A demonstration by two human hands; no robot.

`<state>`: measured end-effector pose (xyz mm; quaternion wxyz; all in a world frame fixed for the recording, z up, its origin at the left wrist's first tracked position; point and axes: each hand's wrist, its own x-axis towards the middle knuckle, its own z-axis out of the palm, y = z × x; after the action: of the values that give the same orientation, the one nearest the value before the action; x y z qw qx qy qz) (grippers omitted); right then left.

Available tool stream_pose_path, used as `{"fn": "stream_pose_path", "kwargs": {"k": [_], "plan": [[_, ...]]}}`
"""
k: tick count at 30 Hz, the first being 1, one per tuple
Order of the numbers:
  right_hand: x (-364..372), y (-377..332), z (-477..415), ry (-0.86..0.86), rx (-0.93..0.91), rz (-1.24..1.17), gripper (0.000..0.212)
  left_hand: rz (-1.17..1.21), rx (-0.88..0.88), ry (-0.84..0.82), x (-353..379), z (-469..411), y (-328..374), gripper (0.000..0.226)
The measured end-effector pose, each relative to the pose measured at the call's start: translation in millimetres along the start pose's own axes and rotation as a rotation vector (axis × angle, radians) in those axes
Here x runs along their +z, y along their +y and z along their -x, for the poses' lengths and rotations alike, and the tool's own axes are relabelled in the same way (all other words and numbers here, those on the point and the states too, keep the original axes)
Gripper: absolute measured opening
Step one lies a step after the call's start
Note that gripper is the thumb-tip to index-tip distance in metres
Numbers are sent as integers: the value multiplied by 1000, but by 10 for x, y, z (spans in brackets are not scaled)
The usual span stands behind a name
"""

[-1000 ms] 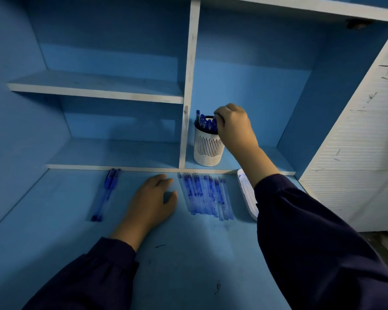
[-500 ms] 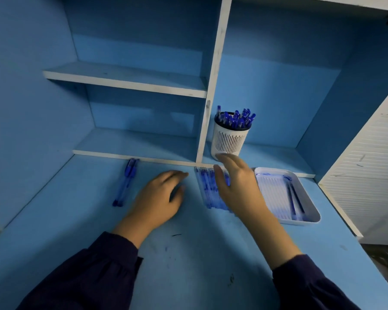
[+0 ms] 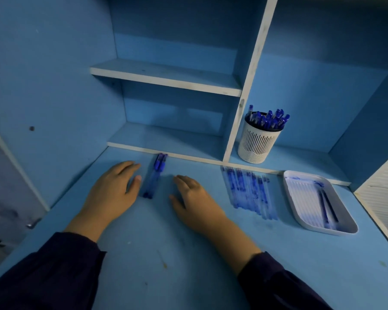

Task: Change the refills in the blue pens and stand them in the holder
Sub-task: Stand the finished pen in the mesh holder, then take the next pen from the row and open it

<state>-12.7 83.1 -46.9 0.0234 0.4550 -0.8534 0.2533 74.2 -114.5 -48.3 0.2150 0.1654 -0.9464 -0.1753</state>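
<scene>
Desk [image 3: 188,260]: blue; everything except the holder is carried on it.
Shelves [image 3: 166,78]: set at the back of the desk; the holder is stood in the lower right bay.
Left hand [image 3: 112,191]: laid flat on the desk, fingers straight, nothing held.
Right hand [image 3: 195,198]: rested on the desk, fingers loosely bent, nothing held.
Tray [image 3: 300,193]: white, far right; two thin dark sticks [image 3: 326,204] are lain in it, probably spent refills.
Holder [image 3: 259,142]: white and slotted, crowded with stood pens [image 3: 269,119], well apart from both hands.
Refills [image 3: 248,191]: a row laid side by side, right of the right hand.
Pens [image 3: 154,177]: two, side by side between the hands. The long axis is run away from the person, dark ends at the shelf lip. The left thumb is just beside them and the right fingertips are near but apart, so the left hand is judged nearer for the pick-up.
</scene>
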Motion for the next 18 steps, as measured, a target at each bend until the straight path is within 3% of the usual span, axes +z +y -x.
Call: {"fn": "stream_pose_path", "kwargs": {"k": [11,18], "plan": [[197,-63,-361,72,-18,-75,36,41,-89,-115,18,9,-153,47],[170,-36,-374,176,105,-164,31,45,-109,-117,-3,13,-121,47]]}}
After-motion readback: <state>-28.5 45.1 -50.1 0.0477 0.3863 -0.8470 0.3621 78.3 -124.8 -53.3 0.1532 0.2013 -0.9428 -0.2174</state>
